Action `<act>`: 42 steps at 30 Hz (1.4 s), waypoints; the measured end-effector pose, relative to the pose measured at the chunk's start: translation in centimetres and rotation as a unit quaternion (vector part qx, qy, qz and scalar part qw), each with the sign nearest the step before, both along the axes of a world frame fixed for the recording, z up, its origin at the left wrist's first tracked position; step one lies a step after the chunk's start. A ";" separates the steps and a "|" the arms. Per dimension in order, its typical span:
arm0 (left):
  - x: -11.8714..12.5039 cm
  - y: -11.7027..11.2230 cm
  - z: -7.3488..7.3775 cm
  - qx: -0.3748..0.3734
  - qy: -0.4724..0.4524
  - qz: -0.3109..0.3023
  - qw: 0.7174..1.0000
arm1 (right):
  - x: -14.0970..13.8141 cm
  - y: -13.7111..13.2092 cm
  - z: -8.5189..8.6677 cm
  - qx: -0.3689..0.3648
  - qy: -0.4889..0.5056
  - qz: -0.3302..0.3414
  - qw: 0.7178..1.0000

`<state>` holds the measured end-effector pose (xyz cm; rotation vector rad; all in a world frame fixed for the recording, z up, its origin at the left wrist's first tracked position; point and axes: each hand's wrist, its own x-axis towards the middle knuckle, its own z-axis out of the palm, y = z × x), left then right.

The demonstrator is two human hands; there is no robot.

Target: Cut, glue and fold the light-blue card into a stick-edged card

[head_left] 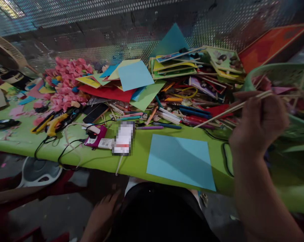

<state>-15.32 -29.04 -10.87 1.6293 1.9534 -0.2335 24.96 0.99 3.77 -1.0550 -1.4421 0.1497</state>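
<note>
My right hand [260, 124] is raised at the right, closed round thin wooden sticks [219, 116]. Their far ends slant down and left over the table, towards a light blue sheet of paper [179, 161] lying flat near the front edge. Just behind this hand stands a green plastic basket [264, 72] with pink scraps and more sticks inside. Down below the table edge, beside my lap, my left hand [103, 211] hangs in shadow with its fingers loosely stretched and nothing visible in them.
A phone [124, 137] with a blurred screen lies beside a purple power strip [96, 136] with cables. Pens [169, 116], coloured cards [135, 75] and pink paper flowers [68, 77] crowd the back. A yellow glue gun [56, 124] lies left. A grey plastic stool [41, 171] stands below.
</note>
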 end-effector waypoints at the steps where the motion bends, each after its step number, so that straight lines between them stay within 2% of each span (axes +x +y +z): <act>1: -0.4 -0.5 -1.0 0.042 0.036 -0.011 0.998 | -0.2 -0.2 0.1 0.019 -0.055 -0.010 0.998; 2: -0.6 -0.7 -1.4 0.084 0.055 -0.029 0.995 | -0.6 -0.2 0.1 0.050 -0.085 -0.028 0.995; 3: -0.5 -0.7 -1.2 0.120 0.049 -0.056 0.990 | -1.0 -0.2 0.0 0.063 -0.120 -0.022 0.991; 4: -0.1 -0.3 -0.4 0.152 0.022 -0.088 0.984 | -1.5 -0.1 -0.2 0.058 -0.159 0.004 0.986; 6: 1.6 1.3 2.8 0.191 -0.062 -0.149 0.968 | -2.4 0.4 -0.8 0.031 -0.207 0.047 0.977; 9: 5.2 5.2 8.4 0.241 -0.163 -0.204 0.935 | -3.2 1.3 -2.7 -0.041 -0.279 0.078 0.956; 11: 7.6 8.2 10.6 0.292 -0.194 -0.240 0.905 | -3.2 1.9 -4.2 -0.088 -0.329 0.092 0.936; 12: 8.7 9.7 10.9 0.311 -0.193 -0.251 0.896 | -3.1 2.2 -4.9 -0.109 -0.348 0.099 0.926; 14: 10.3 12.5 10.5 0.321 -0.160 -0.275 0.892 | -2.6 2.6 -6.1 -0.139 -0.367 0.103 0.914; 16: 11.3 14.7 9.2 0.312 -0.114 -0.288 0.898 | -2.2 2.8 -6.7 -0.149 -0.369 0.096 0.912; 20: 12.0 16.3 7.4 0.304 -0.063 -0.290 0.905 | -1.7 2.9 -6.7 -0.136 -0.368 0.074 0.917; 25: 11.8 15.8 7.8 0.306 -0.068 -0.286 0.905 | -2.1 1.9 -4.7 -0.108 -0.383 0.055 0.916; 29: 11.7 16.7 8.5 0.317 -0.071 -0.275 0.905 | -2.3 0.2 -2.5 -0.098 -0.365 0.116 0.919; 32: 11.6 17.9 8.7 0.327 -0.065 -0.265 0.905 | -2.3 -0.8 -1.9 -0.099 -0.374 0.161 0.908; 36: 11.5 18.9 8.2 0.328 -0.071 -0.253 0.907 | -2.0 -1.7 -3.4 -0.131 -0.386 0.218 0.887; 42: 11.5 19.0 7.5 0.323 -0.098 -0.234 0.912 | -1.8 -1.7 -6.3 -0.152 -0.377 0.229 0.885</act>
